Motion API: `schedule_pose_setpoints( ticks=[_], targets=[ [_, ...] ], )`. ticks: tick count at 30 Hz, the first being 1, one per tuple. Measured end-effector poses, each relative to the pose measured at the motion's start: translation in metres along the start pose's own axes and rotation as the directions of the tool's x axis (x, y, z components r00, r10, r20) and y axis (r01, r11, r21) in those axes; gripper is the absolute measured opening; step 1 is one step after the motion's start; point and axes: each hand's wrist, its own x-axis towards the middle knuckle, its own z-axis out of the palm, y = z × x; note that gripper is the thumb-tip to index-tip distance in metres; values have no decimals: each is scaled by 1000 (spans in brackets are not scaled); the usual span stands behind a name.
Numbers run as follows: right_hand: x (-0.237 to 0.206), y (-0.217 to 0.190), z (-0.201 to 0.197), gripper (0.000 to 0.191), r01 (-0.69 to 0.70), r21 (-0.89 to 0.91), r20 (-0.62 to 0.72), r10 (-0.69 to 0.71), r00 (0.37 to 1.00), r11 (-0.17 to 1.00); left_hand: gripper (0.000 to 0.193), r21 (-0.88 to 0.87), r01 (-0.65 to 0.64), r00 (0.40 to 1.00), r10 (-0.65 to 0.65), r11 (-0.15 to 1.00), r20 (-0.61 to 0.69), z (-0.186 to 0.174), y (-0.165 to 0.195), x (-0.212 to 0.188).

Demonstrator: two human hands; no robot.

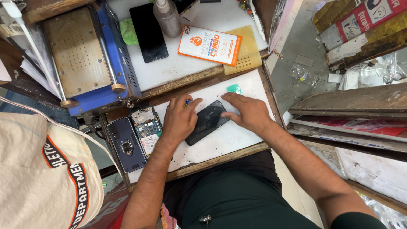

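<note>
A black phone (207,122) lies flat and slanted on the white work board (237,140) in front of me. My left hand (180,118) rests on its left side, fingers curled, with a small blue thing (187,102) showing at the fingertips. My right hand (246,111) lies palm down over the phone's upper right end, thumb against its edge. A small green piece (234,88) sits on the board just beyond my right fingers.
A dark blue phone case with a ring (125,144) and an opened phone showing its circuit board (147,127) lie at the left. Behind are a blue machine with a metal plate (82,53), a black screen (148,32), a grey bottle (166,17) and an orange-white packet (210,44).
</note>
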Motion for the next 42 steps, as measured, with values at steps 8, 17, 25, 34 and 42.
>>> schedule_pose_setpoints(
  ticks=[8,17,25,34,42],
  targets=[
    [-9,5,0,64,30,-54,52,-27,998,998,45,120,-14,999,18,993,-28,15,2,-4],
    [-13,10,3,68,5,-32,41,-3,999,999,43,116,15,998,-9,993,-57,19,2,-5],
    [-14,9,5,70,-10,-60,57,13,998,998,42,108,13,996,-3,994,-91,21,2,-5],
    [-15,11,8,63,-33,-35,84,35,996,999,41,117,19,996,-9,993,-85,24,1,-7],
    [-13,10,9,61,-6,30,75,4,997,1000,38,146,38,984,-12,988,-179,27,1,-8]
  ],
)
